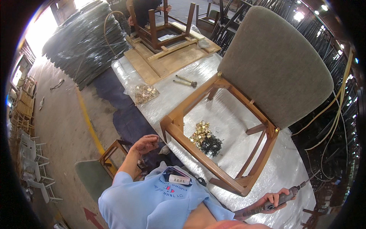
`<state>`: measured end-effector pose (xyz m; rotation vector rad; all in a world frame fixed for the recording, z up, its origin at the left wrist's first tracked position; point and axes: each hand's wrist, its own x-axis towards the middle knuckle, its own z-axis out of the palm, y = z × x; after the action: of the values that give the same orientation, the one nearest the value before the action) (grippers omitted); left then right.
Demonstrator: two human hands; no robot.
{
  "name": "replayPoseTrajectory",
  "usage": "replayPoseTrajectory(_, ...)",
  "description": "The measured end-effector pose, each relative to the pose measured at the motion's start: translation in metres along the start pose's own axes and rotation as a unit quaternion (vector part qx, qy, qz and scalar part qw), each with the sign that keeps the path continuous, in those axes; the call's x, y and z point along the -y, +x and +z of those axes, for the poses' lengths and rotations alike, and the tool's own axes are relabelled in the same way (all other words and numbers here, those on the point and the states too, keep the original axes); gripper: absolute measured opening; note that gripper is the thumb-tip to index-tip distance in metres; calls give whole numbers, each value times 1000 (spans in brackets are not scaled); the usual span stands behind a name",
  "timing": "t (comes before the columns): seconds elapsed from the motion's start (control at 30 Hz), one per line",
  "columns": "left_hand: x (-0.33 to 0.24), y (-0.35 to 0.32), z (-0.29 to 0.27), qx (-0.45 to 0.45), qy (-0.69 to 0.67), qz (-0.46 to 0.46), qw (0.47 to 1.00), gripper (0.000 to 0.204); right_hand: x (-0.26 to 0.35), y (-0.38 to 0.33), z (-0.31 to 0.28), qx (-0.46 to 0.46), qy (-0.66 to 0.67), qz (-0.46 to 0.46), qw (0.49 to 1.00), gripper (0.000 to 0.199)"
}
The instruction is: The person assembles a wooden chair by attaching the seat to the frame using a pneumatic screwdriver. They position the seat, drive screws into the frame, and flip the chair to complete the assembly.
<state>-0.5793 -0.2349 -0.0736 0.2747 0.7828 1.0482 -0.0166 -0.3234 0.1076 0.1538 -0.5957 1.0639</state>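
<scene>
My right hand grips a dark power screwdriver, its long bit pointing away to the upper right, beside the chair's near right corner. At the table's left edge, my left hand is raised with its fingers curled together; what they may hold is hidden. Between my hands a brown wooden chair frame rests on the table. A grey upholstered backrest joins its far side, with brass-coloured brackets at the joint. Inside the open seat frame lie a pile of brass-coloured fittings and a pile of black screws.
Plastic sheeting covers the table. On it lie a clear bag of fittings and two slim tools. Beyond, a person stands by an upturned chair frame on boards. Another chair stands at my left; cables hang right.
</scene>
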Motion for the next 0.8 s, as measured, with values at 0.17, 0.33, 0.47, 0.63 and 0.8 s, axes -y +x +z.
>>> replayPoseTrajectory(0.17,-34,10,-29,5,-115,92,989,14,-65,20,53,12,-68,54,996,33)
replayPoseTrajectory(0.33,-94,58,-22,75,-158,105,979,14,-173,11,73,-2,-13,165,986,33)
replayPoseTrajectory(0.47,-150,103,-7,244,-234,88,937,17,-276,11,74,16,61,269,961,26)
replayPoseTrajectory(0.63,-175,148,28,359,-304,-8,882,26,-362,13,86,-60,103,365,923,31)
replayPoseTrajectory(0.8,-175,164,28,394,-299,-36,868,38,-407,3,86,-129,26,384,914,29)
